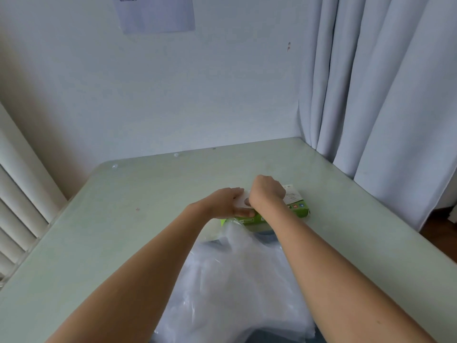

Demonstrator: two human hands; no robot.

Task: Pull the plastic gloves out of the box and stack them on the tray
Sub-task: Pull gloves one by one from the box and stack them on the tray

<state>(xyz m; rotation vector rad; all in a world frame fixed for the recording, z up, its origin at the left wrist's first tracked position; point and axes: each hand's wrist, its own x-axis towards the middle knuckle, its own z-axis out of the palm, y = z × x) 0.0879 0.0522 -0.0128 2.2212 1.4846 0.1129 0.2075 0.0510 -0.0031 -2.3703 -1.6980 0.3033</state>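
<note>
Your left hand (227,203) grips the box (295,209) by its left end, steadying it on the bench (123,206). Your right hand (267,191) curls over the top opening; I cannot tell if it pinches anything. Next, draw one clear onto the gloves (247,280) heaped on the tray (264,235).

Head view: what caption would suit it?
Left hand holds the box, right hand at its top, gloves heaped on the tray in front.
</note>
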